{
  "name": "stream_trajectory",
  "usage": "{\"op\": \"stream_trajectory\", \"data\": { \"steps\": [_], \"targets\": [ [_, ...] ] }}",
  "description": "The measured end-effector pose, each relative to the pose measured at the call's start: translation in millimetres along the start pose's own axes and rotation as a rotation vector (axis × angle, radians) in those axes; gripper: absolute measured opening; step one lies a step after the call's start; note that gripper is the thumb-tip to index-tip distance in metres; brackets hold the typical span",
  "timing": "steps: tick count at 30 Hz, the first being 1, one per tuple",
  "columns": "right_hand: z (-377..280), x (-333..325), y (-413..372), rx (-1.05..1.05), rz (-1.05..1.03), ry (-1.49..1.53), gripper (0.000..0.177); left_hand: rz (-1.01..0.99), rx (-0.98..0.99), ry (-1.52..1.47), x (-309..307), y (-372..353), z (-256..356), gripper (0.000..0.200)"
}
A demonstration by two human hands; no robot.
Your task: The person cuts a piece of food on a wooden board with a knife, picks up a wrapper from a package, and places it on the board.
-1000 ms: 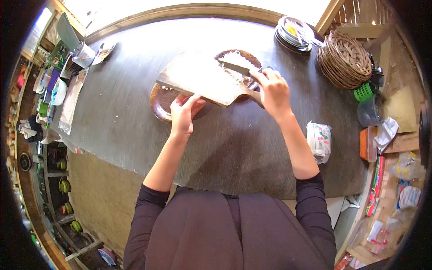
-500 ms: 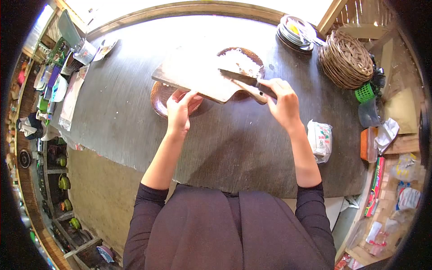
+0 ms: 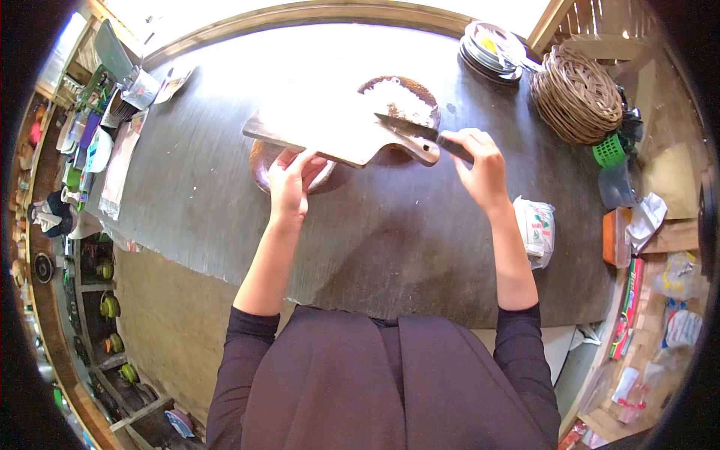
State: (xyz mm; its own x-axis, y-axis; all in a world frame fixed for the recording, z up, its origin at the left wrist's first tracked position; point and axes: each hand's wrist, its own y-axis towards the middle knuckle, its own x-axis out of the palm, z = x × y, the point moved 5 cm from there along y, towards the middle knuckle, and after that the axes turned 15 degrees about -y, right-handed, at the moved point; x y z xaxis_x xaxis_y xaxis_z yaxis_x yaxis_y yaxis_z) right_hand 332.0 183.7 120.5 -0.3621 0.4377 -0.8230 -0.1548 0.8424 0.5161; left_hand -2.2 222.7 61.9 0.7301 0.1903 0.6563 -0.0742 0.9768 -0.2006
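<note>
My left hand [image 3: 290,182] is closed on the near edge of a wooden cutting board [image 3: 330,139], which is raised over the table. The board's top is washed out by glare, and its handle with a hole points right. In my right hand [image 3: 480,166] is a knife [image 3: 409,126], gripped by its dark handle, the blade pointing left by the board's handle. Behind the blade sits a brown bowl [image 3: 435,97] with white shredded food [image 3: 397,99] in it. Another brown bowl [image 3: 261,163] is partly hidden under the board and my left hand.
A white printed packet [image 3: 535,232] lies right of my right forearm on the dark table [image 3: 360,247]. Stacked plates [image 3: 480,56] and woven baskets [image 3: 576,94] stand at the back right. Cups and utensils [image 3: 140,90] line the left edge.
My right hand has moved slightly right with the knife, off the board's handle. The board and my left hand have shifted a little left.
</note>
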Motion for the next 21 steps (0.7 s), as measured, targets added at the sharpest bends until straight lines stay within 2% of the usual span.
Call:
{"op": "stream_trajectory", "data": {
  "steps": [3, 4, 8, 11, 14, 17, 21],
  "targets": [
    [19.2, 4.6, 7.0, 0.098, 0.031, -0.265, 0.041, -0.031, 0.005, 0.020, -1.9, 2.5, -1.1, 0.015],
    [14.3, 1.4, 9.3, 0.094, 0.033, -0.263, 0.041, -0.024, -0.001, 0.009, -1.1, 1.8, -1.6, 0.015],
    [-30.0, -5.3, 13.8, -0.046, 0.036, 0.099, 0.045, -0.036, -0.002, -0.011, 0.2, 1.6, -2.5, 0.015],
    [-41.9, 5.7, 15.3, -0.074, 0.000, 0.089, 0.044, -0.044, -0.005, 0.001, 1.0, 0.7, -3.6, 0.015],
    [-23.0, 22.4, 25.4, -0.016, 0.013, -0.052, 0.042, -0.038, 0.006, 0.014, 4.7, -4.4, -2.7, 0.015],
    [-0.2, 25.5, 33.7, 0.103, -0.047, -0.316, 0.040, -0.046, -0.005, 0.010, 2.2, -5.0, -3.4, 0.014],
    [-12.3, 12.0, 23.8, 0.064, 0.097, -0.214, 0.039, -0.035, -0.024, -0.011, 1.7, -6.7, -2.9, 0.013]
  ]
}}
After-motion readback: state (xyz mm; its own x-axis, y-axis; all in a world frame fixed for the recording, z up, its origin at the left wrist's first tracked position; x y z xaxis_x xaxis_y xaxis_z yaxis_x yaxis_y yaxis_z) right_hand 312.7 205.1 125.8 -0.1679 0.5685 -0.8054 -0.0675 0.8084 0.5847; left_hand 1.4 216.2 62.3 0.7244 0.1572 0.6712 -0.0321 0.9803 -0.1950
